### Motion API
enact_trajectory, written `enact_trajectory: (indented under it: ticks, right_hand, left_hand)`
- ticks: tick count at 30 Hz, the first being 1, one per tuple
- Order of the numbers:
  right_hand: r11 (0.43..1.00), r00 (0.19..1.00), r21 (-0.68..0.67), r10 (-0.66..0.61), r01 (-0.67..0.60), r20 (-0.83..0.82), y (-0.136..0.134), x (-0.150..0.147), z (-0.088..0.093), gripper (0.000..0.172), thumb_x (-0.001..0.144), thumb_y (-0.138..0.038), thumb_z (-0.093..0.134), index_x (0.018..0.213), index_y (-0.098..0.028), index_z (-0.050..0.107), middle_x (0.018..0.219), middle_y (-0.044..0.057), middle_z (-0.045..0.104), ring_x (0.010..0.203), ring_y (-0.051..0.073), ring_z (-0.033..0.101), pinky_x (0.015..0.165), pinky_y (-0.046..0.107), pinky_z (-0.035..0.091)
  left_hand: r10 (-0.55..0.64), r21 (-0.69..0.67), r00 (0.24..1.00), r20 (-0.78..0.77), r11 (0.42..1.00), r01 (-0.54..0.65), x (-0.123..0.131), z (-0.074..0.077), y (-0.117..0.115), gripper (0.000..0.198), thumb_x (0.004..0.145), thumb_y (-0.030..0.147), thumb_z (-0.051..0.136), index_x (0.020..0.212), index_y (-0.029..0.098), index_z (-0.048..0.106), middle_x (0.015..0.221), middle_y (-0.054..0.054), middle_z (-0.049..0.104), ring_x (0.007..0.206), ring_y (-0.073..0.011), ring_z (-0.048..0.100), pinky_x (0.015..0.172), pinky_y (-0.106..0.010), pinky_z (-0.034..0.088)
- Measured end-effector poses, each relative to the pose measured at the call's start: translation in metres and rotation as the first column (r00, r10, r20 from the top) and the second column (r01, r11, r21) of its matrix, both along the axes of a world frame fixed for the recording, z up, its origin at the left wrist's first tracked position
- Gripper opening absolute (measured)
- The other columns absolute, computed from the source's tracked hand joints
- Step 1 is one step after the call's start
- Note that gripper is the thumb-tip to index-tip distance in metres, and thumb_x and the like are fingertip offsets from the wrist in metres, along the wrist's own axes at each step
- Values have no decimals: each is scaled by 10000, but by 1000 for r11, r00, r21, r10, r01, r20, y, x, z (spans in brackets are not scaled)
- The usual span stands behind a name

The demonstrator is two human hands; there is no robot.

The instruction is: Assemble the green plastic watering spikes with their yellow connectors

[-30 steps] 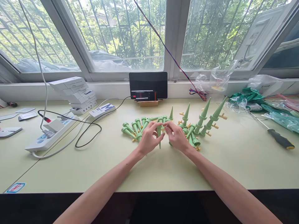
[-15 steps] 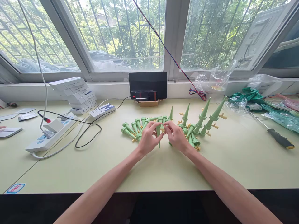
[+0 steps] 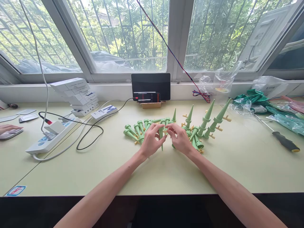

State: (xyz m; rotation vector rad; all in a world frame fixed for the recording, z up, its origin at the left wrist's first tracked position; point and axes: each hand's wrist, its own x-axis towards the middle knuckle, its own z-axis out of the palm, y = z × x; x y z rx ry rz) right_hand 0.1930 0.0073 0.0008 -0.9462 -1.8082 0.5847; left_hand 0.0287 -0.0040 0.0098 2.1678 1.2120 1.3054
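My left hand (image 3: 152, 139) is closed round a green plant watering spike (image 3: 161, 144), held with its tip pointing down. At the spike's side, the fingers of my right hand (image 3: 179, 136) pinch around a small yellow valve (image 3: 165, 131), partly hidden by the fingertips. Behind my left hand lies a fan of loose green spikes (image 3: 130, 134) with yellow valves. To the right of my right hand, more spikes lie in a heap (image 3: 196, 141), and stacked spikes (image 3: 216, 118) stand tip up with yellow valves sticking out.
A phone (image 3: 149, 97) leans on a dark tablet (image 3: 152, 83) at the back. On the left are a power strip (image 3: 52, 134), stacked white boxes (image 3: 74, 95) and a co-worker's hand (image 3: 10, 128). A screwdriver (image 3: 285, 141) and plastic bags (image 3: 251, 99) lie on the right.
My hands stay almost in place, with the right fingers shifting slightly at the valve. At the far left, the co-worker's hand has come further into view over a mouse-like flat object.
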Motion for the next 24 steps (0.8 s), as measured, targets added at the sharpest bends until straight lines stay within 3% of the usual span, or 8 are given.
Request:
enact_trajectory:
  ticks: [12, 19, 24]
  right_hand:
    - [999, 999, -6, -32, 32, 23, -5, 0, 7, 206, 975, -252, 397, 974, -191, 594, 798, 36, 623, 696, 165, 568, 638, 264, 415]
    - [997, 997, -55, -45, 48, 56, -5, -1, 5, 203, 995, -292, 360, 1022, -194, 535, 648, -31, 480, 529, 123, 400, 551, 249, 334]
    - [996, 999, -86, -22, 24, 25, -5, -1, 3, 193, 1002, -310, 347, 1039, -203, 503, 604, -58, 406, 498, 114, 363, 520, 241, 310]
  left_hand:
    - [-22, -14, 999, 23, 1000, 22, 1, -2, -1, 332, 835, 219, 657, 1163, 242, 605, 1049, -39, 546, 689, -65, 547, 602, -208, 586]
    - [-52, 12, 999, 8, 999, 52, 2, -1, -3, 318, 865, 244, 622, 1182, 234, 596, 1031, -43, 539, 702, -73, 544, 592, -200, 579]
    - [-62, 26, 998, 1, 998, 62, 2, -2, -4, 320, 877, 249, 610, 1196, 234, 591, 1035, -43, 538, 700, -69, 540, 603, -199, 578]
